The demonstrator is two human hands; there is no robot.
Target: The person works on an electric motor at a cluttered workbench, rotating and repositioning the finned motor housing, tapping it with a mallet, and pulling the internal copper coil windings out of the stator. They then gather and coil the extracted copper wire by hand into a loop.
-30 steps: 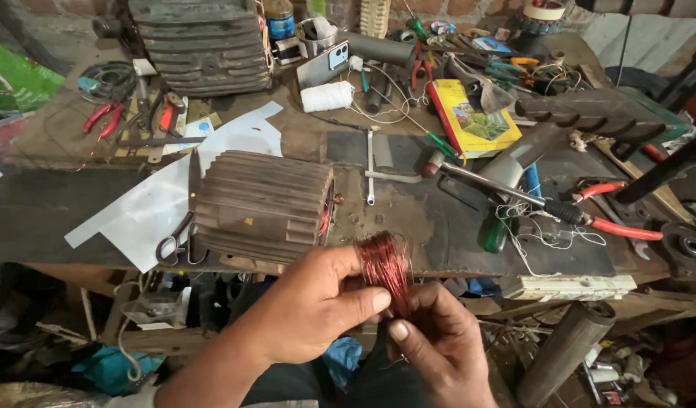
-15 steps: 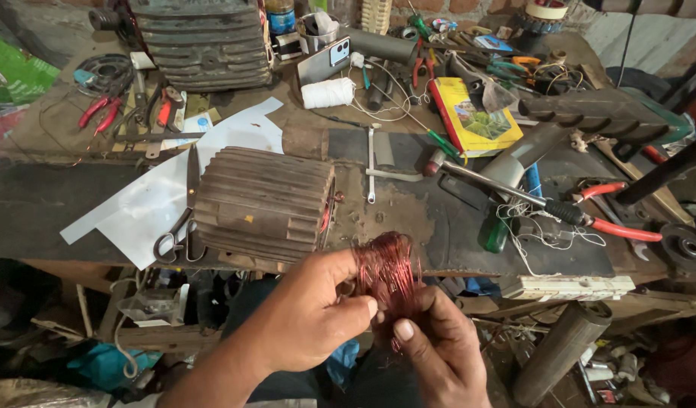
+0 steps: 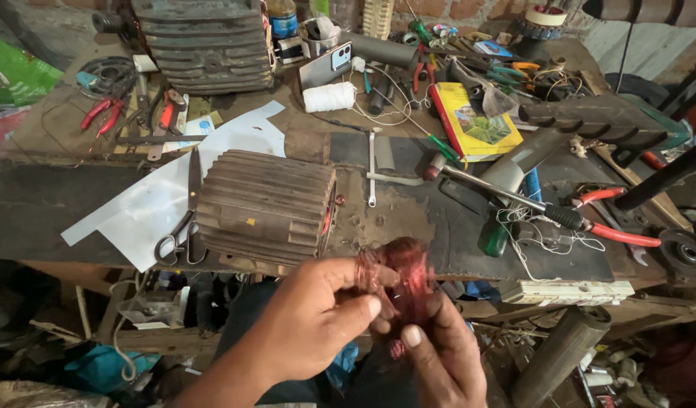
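While hovering before cluttered table (image 3: pixel 76 211), left hand (image 3: pixel 310 325) and right hand (image 3: pixel 439 355) gripping reddish copper wire coil (image 3: pixel 397 276), fingers (image 3: pixel 363 306) clamped on strands, near ribbed metal stator core (image 3: pixel 265 208).

A dark, worn wooden workbench (image 3: pixel 53 211) spans the frame. Red brick wall (image 3: pixel 469 7) runs along the top edge. Shadowed clutter fills the space beneath, lower left.

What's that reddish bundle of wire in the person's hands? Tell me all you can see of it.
The wire coil is a loose bundle of thin, glossy reddish-copper strands, looped many times and somewhat blurred. It is held in the air just in front of the workbench edge. The left hand pinches its left side with thumb and fingers; the right hand grips it from below.
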